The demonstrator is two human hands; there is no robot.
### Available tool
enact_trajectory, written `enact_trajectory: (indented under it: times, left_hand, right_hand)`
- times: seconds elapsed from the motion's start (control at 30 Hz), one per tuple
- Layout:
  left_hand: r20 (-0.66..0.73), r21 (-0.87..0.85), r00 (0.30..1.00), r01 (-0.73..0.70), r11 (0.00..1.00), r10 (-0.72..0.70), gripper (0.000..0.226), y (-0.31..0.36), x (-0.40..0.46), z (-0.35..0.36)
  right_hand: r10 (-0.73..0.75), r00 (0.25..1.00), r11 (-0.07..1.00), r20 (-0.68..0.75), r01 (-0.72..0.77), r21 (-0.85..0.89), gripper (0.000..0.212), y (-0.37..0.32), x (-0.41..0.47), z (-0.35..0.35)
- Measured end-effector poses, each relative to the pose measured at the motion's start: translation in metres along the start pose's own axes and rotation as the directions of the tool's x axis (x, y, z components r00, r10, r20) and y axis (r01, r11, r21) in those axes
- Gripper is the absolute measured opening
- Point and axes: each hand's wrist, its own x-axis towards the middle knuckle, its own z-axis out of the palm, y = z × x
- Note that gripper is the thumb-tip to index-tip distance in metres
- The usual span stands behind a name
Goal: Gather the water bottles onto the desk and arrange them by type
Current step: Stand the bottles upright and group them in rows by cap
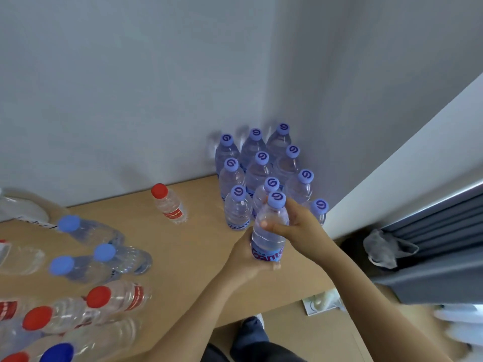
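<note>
Both hands hold one upright purple-capped water bottle (pixel 269 231) just above the wooden desk (pixel 198 244). My left hand (pixel 244 259) cups its base and label. My right hand (pixel 298 220) wraps its upper body from the right. Directly behind it, several matching purple-capped bottles (pixel 257 168) stand in rows in the desk's back right corner against the wall. A single red-capped bottle (pixel 170 205) stands alone near the wall. At the left lie several light-blue-capped bottles (pixel 86 231) and red-capped bottles (pixel 109 300) on their sides, plus one dark-blue cap (pixel 57 352).
White walls close the desk at the back and right. A white bag or wrapper (pixel 23 207) lies at the far left. Beyond the desk's right edge are a grey crumpled bag (pixel 386 248), dark furniture (pixel 431 270), and the floor with a small white object (pixel 321 304).
</note>
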Motion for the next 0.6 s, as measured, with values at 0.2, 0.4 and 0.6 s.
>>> enact_trajectory:
  times: [0.2,0.4,0.6]
  left_hand:
    - [-0.138,0.025,0.990,0.036,0.999,-0.032,0.073,-0.039,0.012,0.019]
    - [-0.255,0.057,0.961,-0.092,0.994,0.104,0.060,-0.045,0.018,0.040]
    - [-0.301,0.140,0.923,-0.208,0.968,0.241,0.039,-0.043,0.029,0.048]
  right_hand:
    - [0.038,0.999,0.996,-0.030,-0.040,-0.081,0.038,0.028,-0.013,0.004]
    - [-0.035,0.998,0.991,-0.047,0.028,-0.131,0.054,0.036,-0.024,0.001]
    - [-0.071,0.995,0.983,-0.063,0.060,-0.171,0.058,0.041,-0.024,-0.001]
